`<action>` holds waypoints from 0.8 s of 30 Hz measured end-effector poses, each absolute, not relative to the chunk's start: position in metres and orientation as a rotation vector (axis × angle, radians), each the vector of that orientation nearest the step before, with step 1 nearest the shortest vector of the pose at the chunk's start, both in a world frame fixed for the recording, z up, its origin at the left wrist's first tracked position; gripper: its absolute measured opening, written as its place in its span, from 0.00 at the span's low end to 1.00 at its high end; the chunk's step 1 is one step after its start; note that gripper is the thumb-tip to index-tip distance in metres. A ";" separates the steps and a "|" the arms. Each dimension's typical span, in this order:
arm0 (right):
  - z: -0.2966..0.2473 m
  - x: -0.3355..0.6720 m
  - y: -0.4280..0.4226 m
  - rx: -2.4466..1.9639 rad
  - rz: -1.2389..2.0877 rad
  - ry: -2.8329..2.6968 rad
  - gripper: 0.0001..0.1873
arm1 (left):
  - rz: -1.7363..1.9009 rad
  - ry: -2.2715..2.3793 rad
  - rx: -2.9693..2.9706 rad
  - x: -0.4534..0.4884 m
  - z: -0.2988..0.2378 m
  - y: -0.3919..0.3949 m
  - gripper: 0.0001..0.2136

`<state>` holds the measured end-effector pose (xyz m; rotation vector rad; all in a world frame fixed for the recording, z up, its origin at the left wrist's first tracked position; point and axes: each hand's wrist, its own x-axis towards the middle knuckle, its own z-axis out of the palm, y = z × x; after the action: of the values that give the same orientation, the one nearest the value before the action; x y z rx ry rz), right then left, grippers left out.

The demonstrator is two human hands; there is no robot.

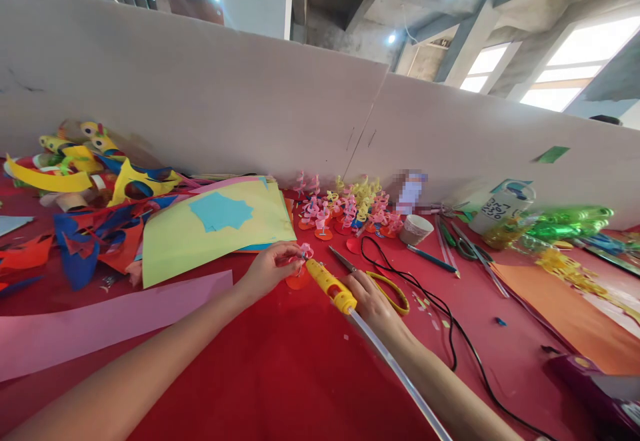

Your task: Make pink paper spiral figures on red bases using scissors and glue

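Observation:
My left hand pinches a small pink paper curl standing on a red paper disc on the red table. My right hand grips a yellow glue gun with a clear glue stick sticking out of its back. The gun's nozzle points at the pink curl, close to my left fingertips. A black cord runs along the table by my right forearm.
Several finished curls on red discs stand by the grey back wall. Yellow sheet with a blue shape, pink strip and coloured scraps lie left. Yellow-handled scissors, a tape roll, a pen, orange paper and green wrapping lie right.

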<state>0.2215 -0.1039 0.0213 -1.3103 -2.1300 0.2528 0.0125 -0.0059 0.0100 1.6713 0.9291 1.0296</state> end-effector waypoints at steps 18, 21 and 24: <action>0.019 0.223 -0.100 -1.275 0.208 -2.154 0.08 | 1.026 0.933 1.668 0.012 0.011 -0.006 0.10; 0.019 0.223 -0.100 -1.284 0.216 -2.165 0.08 | 1.030 0.929 1.667 0.012 0.010 -0.006 0.10; 0.020 0.223 -0.100 -1.300 0.226 -2.175 0.07 | 1.032 0.903 1.662 0.012 0.009 -0.005 0.10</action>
<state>0.2234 -0.0999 0.0202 -1.3000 -2.1748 0.2258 0.0124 -0.0046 0.0089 1.6618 0.9032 1.0323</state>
